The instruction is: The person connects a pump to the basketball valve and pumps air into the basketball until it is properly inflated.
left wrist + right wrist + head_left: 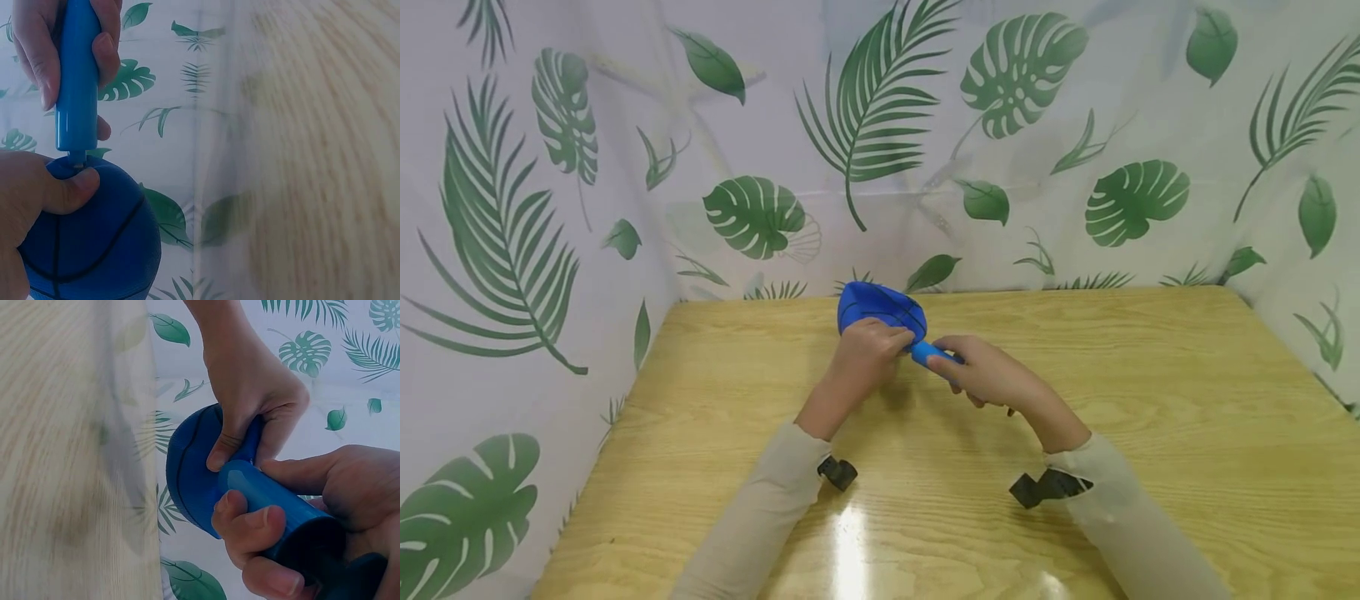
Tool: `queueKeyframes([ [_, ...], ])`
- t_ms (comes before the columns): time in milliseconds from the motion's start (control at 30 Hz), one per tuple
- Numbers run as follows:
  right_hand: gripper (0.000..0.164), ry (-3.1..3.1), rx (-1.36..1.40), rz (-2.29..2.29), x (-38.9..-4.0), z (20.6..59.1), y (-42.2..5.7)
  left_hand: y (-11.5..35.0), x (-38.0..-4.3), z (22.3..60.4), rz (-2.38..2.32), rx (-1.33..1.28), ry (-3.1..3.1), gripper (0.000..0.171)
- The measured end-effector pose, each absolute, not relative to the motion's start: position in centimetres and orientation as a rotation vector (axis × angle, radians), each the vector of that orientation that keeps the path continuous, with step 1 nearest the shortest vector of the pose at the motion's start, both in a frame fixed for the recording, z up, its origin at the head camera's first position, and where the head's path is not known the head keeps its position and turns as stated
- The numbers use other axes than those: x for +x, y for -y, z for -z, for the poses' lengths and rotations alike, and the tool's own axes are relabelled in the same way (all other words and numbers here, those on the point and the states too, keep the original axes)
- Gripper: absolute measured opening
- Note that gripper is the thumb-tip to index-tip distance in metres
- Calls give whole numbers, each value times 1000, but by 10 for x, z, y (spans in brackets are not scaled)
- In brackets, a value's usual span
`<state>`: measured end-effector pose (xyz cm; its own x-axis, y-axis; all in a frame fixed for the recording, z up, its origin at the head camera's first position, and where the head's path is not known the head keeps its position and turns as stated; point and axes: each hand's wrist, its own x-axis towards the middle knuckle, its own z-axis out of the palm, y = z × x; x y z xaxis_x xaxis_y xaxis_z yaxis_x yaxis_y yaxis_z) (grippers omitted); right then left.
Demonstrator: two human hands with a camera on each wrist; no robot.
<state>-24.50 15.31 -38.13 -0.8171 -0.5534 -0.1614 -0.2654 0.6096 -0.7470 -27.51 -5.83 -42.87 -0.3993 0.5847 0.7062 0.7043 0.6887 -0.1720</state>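
A blue basketball with black lines, looking partly deflated, is held above the far part of the table. My left hand grips it, the thumb pressing beside the spot where a blue hand pump meets the ball. A short, narrow tip joins the pump to the ball; how deep it sits is hidden. Around the pump barrel curl the fingers of my right hand. In the right wrist view the pump's black handle end shows near the right palm.
Beneath both arms spreads a wood-grain table. A white backdrop with green leaf prints rises behind it and along both sides. Black wrist straps with cameras sit at the cuffs.
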Motion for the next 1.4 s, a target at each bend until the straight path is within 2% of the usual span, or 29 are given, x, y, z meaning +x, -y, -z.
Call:
queueKeyframes([
  [300, 26, -2425, -644, 1106, -245, 381, -152, 55, -273, 427, 203, -980, 2119, 28],
  [533, 28, -2465, -602, 1043, -242, 389, -148, 59, -269, 427, 167, -912, 2271, 13],
  [767, 35, -2511, -611, 1016, -240, 388, -148, 82, -278, 420, 99, -707, 2430, 21],
  [933, 29, -2526, -629, 1095, -243, 387, -148, 100, -287, 420, 167, -544, 2486, 24],
  [1400, 36, -2534, -609, 1080, -247, 397, -146, 107, -295, 428, 360, -540, 2778, 33],
])
